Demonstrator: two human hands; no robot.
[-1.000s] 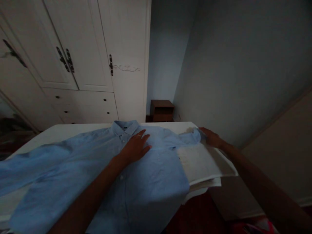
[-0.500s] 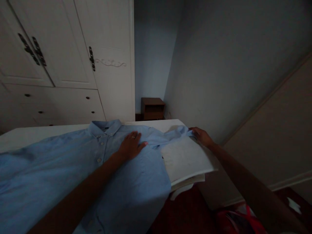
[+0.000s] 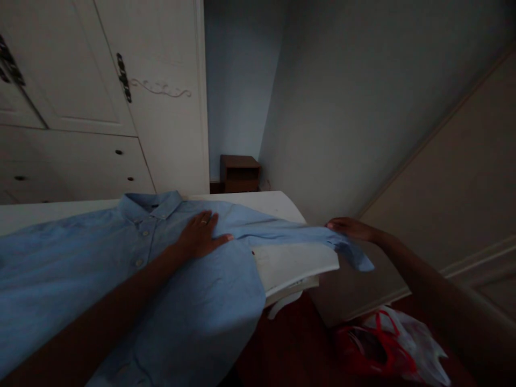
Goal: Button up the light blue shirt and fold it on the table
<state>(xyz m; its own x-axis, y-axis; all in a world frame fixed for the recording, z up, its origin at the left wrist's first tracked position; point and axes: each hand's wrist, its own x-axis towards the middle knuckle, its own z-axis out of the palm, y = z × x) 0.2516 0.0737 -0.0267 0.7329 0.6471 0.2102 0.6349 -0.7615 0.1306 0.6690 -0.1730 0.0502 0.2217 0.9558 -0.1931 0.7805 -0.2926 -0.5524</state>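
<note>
A light blue button-up shirt (image 3: 226, 279) lies spread face up over a white table (image 3: 270, 201), its collar toward the far edge. My left hand (image 3: 201, 234) rests flat on the shirt's chest beside the buttons, fingers spread, with a ring on one finger. Off the table's right end, my right hand (image 3: 350, 228) pinches the shirt's sleeve near the cuff. The sleeve is drawn out straight to the right, and the cuff (image 3: 360, 258) hangs down below that hand. White cloth (image 3: 296, 263) lies under the sleeve at the table's end.
A white wardrobe (image 3: 169, 134) with drawers stands behind the table. A small brown nightstand (image 3: 241, 172) sits in the far corner. On the dark red floor at the lower right lie a red bag (image 3: 374, 349) and a clear plastic bag (image 3: 423, 344).
My right hand has moved right, pulling the bunched sleeve out straight past the table's end. My left hand stays on the shirt's chest. The view has turned to the right.
</note>
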